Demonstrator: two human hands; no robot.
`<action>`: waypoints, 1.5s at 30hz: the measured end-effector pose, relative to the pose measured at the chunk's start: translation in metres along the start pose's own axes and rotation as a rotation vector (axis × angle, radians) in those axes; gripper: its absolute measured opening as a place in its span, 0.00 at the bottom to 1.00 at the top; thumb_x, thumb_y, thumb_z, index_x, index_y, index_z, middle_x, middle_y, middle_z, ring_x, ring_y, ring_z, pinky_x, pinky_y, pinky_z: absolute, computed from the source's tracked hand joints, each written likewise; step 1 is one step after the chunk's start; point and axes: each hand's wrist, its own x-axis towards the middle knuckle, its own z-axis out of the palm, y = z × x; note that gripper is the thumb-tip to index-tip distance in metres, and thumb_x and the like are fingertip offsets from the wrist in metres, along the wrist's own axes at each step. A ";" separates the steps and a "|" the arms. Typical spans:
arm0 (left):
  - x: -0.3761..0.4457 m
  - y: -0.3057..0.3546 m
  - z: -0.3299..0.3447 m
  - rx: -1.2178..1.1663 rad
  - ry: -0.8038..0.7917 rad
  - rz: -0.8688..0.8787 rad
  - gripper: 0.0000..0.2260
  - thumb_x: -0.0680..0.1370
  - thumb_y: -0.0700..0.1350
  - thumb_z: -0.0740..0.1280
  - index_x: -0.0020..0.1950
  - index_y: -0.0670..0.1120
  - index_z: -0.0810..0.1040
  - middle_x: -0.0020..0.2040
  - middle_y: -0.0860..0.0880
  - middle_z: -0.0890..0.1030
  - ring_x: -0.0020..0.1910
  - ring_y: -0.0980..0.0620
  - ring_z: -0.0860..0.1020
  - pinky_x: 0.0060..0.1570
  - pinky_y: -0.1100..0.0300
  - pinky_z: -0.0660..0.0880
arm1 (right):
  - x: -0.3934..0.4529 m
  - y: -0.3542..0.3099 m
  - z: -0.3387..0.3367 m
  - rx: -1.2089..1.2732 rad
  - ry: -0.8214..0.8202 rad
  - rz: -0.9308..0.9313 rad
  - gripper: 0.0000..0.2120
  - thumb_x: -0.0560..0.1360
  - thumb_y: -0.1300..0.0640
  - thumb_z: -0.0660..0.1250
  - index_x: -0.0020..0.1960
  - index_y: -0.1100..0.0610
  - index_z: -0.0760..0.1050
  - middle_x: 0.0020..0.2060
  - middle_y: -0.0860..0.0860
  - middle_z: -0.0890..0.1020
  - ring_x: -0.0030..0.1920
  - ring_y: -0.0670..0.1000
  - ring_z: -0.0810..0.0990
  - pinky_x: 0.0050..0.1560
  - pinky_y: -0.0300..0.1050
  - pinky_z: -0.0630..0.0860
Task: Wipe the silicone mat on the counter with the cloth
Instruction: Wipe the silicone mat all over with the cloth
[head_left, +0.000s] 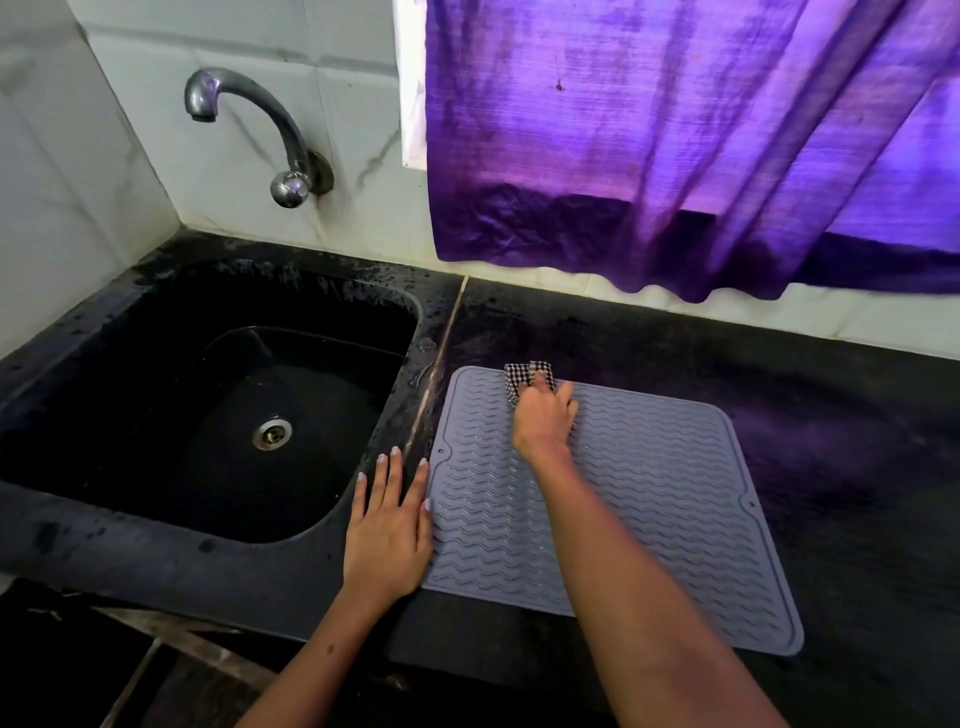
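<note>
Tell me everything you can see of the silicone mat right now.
The silicone mat is grey-lavender, roughly square with rounded corners, a raised rim and wavy ridges, with a small hole at two side edges. It lies flat on the black counter, just right of the sink. The right hand presses a checked cloth at its far left corner. The left hand lies flat at its left edge, fingers touching the rim.
</note>
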 end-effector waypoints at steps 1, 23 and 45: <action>0.000 0.000 0.000 -0.003 0.001 -0.001 0.33 0.75 0.57 0.32 0.77 0.50 0.52 0.78 0.44 0.48 0.78 0.47 0.43 0.74 0.52 0.38 | -0.001 0.000 0.000 -0.005 0.001 -0.009 0.13 0.77 0.64 0.60 0.58 0.56 0.77 0.73 0.53 0.63 0.67 0.61 0.61 0.65 0.55 0.63; 0.000 -0.003 0.004 0.039 0.008 -0.006 0.26 0.79 0.53 0.39 0.78 0.52 0.48 0.79 0.45 0.44 0.78 0.48 0.40 0.73 0.53 0.34 | -0.007 -0.050 0.007 -0.012 -0.046 -0.155 0.14 0.75 0.65 0.63 0.60 0.56 0.75 0.73 0.53 0.63 0.69 0.61 0.59 0.66 0.59 0.61; 0.002 -0.005 0.006 0.001 0.015 0.002 0.23 0.82 0.51 0.44 0.78 0.52 0.48 0.79 0.45 0.45 0.78 0.49 0.41 0.74 0.52 0.37 | -0.046 -0.065 0.010 0.010 -0.041 -0.165 0.16 0.74 0.66 0.64 0.60 0.55 0.75 0.73 0.51 0.63 0.69 0.60 0.58 0.66 0.60 0.62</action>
